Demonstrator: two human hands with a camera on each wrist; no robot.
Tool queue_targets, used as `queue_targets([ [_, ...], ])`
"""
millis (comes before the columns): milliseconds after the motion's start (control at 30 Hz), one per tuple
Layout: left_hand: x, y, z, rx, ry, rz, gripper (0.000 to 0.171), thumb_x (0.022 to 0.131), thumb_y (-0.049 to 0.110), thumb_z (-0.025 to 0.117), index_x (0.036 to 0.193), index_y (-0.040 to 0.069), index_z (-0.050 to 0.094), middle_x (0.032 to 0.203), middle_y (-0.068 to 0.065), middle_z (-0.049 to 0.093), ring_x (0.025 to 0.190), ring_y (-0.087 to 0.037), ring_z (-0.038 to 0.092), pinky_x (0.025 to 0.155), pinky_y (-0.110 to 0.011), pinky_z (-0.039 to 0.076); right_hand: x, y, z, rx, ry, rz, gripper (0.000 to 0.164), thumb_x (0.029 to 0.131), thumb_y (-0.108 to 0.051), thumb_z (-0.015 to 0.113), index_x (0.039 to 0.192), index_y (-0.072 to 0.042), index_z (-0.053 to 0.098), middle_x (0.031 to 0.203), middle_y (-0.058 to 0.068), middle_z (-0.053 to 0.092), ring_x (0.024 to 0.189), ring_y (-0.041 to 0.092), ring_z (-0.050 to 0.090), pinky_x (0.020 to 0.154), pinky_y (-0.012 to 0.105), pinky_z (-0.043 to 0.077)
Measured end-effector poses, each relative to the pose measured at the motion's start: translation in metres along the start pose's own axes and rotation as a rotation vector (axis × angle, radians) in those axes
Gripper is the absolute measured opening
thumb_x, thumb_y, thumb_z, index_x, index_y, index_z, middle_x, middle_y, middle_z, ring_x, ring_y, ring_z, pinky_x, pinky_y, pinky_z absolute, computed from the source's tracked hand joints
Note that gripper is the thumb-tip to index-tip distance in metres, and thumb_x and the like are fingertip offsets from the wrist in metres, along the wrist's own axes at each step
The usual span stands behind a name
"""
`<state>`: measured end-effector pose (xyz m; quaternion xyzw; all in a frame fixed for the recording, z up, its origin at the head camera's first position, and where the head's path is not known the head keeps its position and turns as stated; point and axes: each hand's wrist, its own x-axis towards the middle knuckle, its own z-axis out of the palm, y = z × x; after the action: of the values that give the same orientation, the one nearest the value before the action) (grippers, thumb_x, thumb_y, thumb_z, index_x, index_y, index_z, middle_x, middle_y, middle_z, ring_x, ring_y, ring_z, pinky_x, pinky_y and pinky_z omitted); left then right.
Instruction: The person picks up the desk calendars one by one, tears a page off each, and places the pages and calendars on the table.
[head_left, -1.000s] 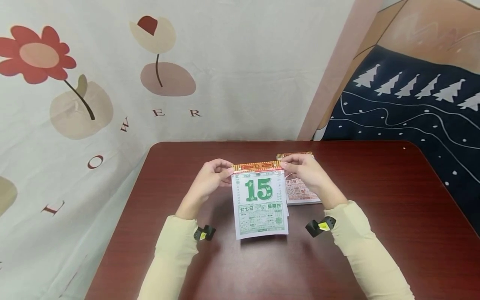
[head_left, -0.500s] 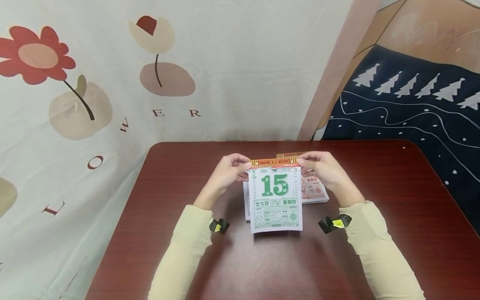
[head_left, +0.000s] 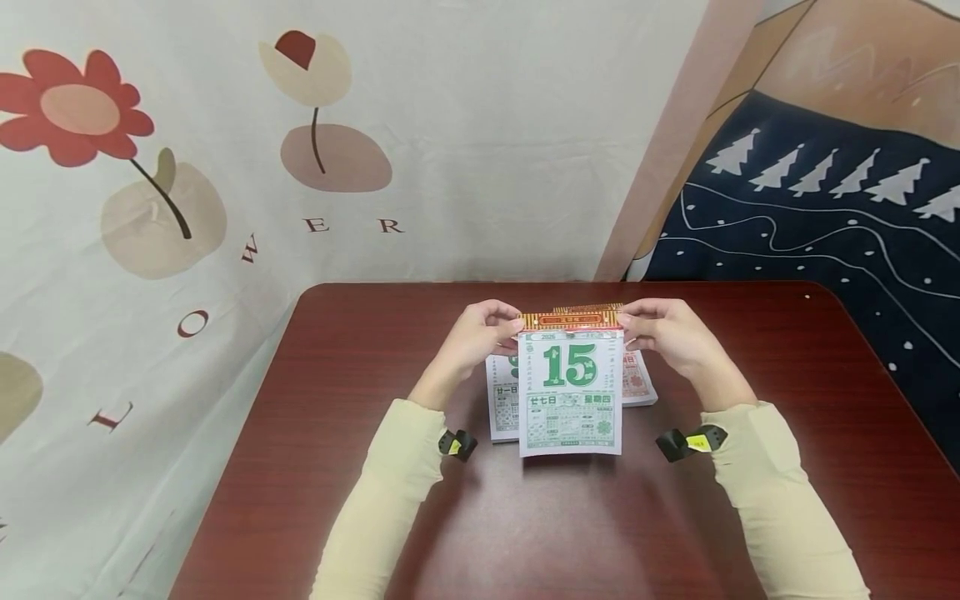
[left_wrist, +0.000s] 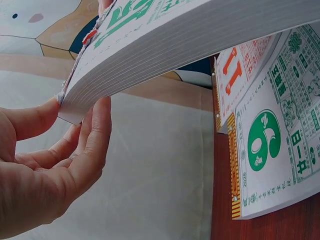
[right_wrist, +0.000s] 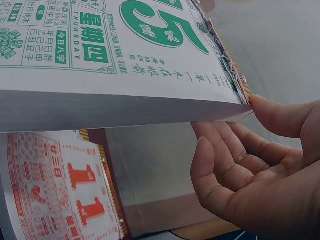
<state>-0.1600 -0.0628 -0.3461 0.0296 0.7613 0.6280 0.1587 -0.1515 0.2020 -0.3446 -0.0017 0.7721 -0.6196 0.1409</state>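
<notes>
A thick tear-off calendar with a green 15 (head_left: 570, 392) hangs between both hands, raised over the table. My left hand (head_left: 480, 333) pinches its top left corner, thumb in front and fingers behind. At the top right corner my right hand (head_left: 670, 333) grips in the same way. Beneath it lies a second calendar with a green 9 (left_wrist: 267, 140), partly covered in the head view. A third calendar, printed with a red 11 (right_wrist: 85, 185), lies beside that one to the right. Each calendar has a red and gold striped header.
The dark red-brown table (head_left: 360, 375) has its back edge just behind the calendars. A pale cloth with printed flowers (head_left: 480, 150) hangs behind it, and a navy cloth with white trees (head_left: 810, 200) is at the right. Black wrist cameras (head_left: 457, 444) sit on both sleeves.
Both hands have carried the green 15 calendar to the right and slightly toward the back. More of the green 9 calendar shows at its left, and less of the red 11 one at its right.
</notes>
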Motion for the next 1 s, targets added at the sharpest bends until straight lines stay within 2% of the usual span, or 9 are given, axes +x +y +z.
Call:
queue_targets([
  [300, 0.0028, 0.0028, 0.0039, -0.002, -0.013, 0.003, 0.020, 0.092, 0.004, 0.057, 0.110, -0.006, 0.055, 0.092, -0.016, 0.058, 0.073, -0.024, 0.063, 0.071, -0.034, 0.059, -0.0012, -0.0007, -0.0048, 0.032, -0.008, -0.021, 0.033, 0.093, -0.005, 0.054, 0.116, 0.018, 0.047, 0.083, 0.000, 0.061, 0.072, 0.013, 0.057, 0.069, 0.021, 0.055],
  [633, 0.0048, 0.0006, 0.0048, 0.024, -0.011, 0.013, 0.019, 0.092, 0.004, 0.057, 0.109, -0.005, 0.055, 0.087, -0.015, 0.058, 0.076, -0.023, 0.063, 0.070, -0.032, 0.059, -0.0004, 0.0001, -0.0048, 0.006, 0.000, -0.025, 0.033, 0.093, -0.004, 0.053, 0.117, 0.018, 0.046, 0.086, 0.002, 0.060, 0.072, 0.013, 0.056, 0.070, 0.020, 0.055],
  [1000, 0.0046, 0.0000, 0.0020, 0.022, -0.041, 0.023, 0.023, 0.091, 0.003, 0.058, 0.112, -0.006, 0.054, 0.094, -0.017, 0.058, 0.078, -0.024, 0.064, 0.075, -0.035, 0.058, 0.0012, 0.0010, -0.0037, -0.027, 0.014, -0.034, 0.030, 0.094, -0.006, 0.052, 0.114, 0.015, 0.049, 0.088, 0.002, 0.060, 0.075, 0.015, 0.057, 0.075, 0.022, 0.054],
])
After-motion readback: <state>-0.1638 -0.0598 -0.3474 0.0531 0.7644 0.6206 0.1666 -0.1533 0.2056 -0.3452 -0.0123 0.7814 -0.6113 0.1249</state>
